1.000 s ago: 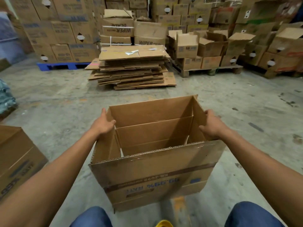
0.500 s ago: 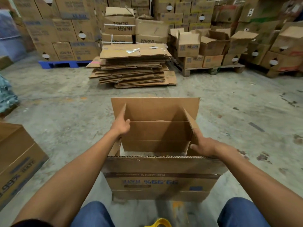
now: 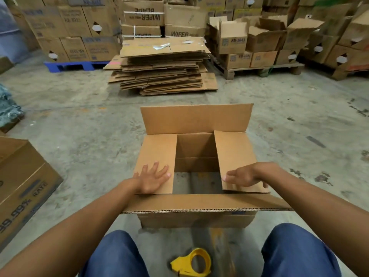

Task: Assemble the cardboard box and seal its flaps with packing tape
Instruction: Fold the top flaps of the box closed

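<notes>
Head view. Box (image 3: pixel 196 156) stood on the concrete floor (image 3: pixel 79 120) just in front of the knees, opening up. Left hand (image 3: pixel 152 179) lay flat with fingers spread, pressing the left short flap (image 3: pixel 157 156) down, gripping nothing. Right hand (image 3: pixel 246 176) rested loosely open, fingers extended along the near part of the right short flap (image 3: pixel 237 156), pressing rather than clasping. Far long flap (image 3: pixel 196 118) stood upright; near long flap (image 3: pixel 207 202) tilted out toward the body. Through the gap between the short flaps, bare floor seemed visible, so the underside looked unsealed.

Likely trouble, judged from this: both short flaps would spring back up if either palm lifted before a long flap came over. Right flap sat slightly skewed, its near corner past the box edge, so a crooked seam might follow. Unsealed underside could let the walls lean out of square under downward pressure. Yellow tape holder (image 3: pixel 192 263) lay on the floor between the legs, behind the near flap; reaching for it would free one flap.

Room: open floor to left, right and far side. Another carton (image 3: pixel 22 176) stood well apart at near left. Stack of flattened cardboard (image 3: pixel 163 66) lay well beyond the far flap, leaving swing room.
</notes>
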